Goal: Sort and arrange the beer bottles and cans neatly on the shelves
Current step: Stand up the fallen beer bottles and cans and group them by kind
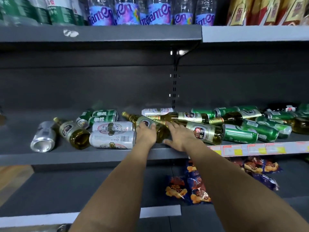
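Note:
Beer bottles and cans lie on their sides all over the dark middle shelf (100, 155). My left hand (145, 133) grips the body of a gold-labelled glass bottle (133, 118) that points back-left. My right hand (179, 135) reaches in beside it with fingers spread, resting against that bottle's base and a second gold bottle (203, 130). Left of my hands lie two silver cans (112, 139), a green can pair (104, 115), another bottle (71, 131) and a lone silver can (44, 136). Green cans (240, 133) and more bottles pile up on the right.
The shelf above (100, 33) carries water bottles and gold boxes. Price tags (250, 149) line the right shelf edge. Snack bags (192, 188) lie on the lower shelf. The back of the middle shelf and its far left end are bare.

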The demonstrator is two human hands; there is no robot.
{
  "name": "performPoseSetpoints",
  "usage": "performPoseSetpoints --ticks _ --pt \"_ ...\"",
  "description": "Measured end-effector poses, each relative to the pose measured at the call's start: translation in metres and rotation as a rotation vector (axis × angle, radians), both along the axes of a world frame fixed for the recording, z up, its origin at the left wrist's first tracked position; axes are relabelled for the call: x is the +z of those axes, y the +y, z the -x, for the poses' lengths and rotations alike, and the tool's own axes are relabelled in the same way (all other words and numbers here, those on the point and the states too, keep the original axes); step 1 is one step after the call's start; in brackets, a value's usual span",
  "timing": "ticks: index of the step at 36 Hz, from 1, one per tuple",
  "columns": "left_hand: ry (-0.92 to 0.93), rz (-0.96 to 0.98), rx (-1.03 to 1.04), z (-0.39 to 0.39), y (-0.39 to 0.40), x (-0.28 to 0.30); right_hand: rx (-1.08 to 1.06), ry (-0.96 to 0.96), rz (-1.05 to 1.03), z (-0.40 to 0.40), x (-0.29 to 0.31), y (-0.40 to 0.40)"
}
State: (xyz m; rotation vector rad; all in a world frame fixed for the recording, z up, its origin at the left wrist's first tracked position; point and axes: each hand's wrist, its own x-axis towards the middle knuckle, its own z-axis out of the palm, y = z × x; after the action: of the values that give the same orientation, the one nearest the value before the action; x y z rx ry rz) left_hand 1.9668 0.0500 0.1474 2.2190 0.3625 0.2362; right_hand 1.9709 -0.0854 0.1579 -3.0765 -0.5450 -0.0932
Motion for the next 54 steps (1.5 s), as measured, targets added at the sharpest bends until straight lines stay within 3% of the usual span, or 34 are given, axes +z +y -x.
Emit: performPoseSetpoints --ticks 7,11,15,22,31,37,42,48,54 --pt "0.074 0.5 0.1 -0.064 0.01 -0.014 -0.014 0.034 -0.056 -0.04 -0.008 0.047" --pt "0.052 0.647 0.154 -0.084 0.014 -0.017 -0.069 -0.011 -0.019 -0.051 -0.004 0.059" --pt "0.058 0.729 0.184 -0.096 0.014 -0.018 -0.139 0.068 0.008 -0.063 0.008 0.069" --pt "0.077 0.732 0.215 -0.101 0.02 -0.015 -0.244 0.166 -0.002 -0.078 0.008 0.088" --pt "0.008 0.777 0.256 -0.104 0.021 -0.018 -0.321 0.06 -0.285 -0.077 -0.012 0.084" --pt "-0.073 0.965 0.289 -0.093 0.021 -0.002 -0.293 0.055 -0.682 -0.068 -0.018 0.064" --pt "0.035 0.958 0.024 -0.082 0.016 0.006 -0.263 0.095 -1.068 -0.059 -0.032 0.055" --pt "-0.122 0.956 0.025 -0.081 0.011 0.006 -0.266 0.061 -0.972 -0.057 -0.026 0.055" --pt "-0.259 0.804 -0.008 -0.072 0.004 0.002 -0.236 0.029 -0.894 -0.066 -0.02 0.055"
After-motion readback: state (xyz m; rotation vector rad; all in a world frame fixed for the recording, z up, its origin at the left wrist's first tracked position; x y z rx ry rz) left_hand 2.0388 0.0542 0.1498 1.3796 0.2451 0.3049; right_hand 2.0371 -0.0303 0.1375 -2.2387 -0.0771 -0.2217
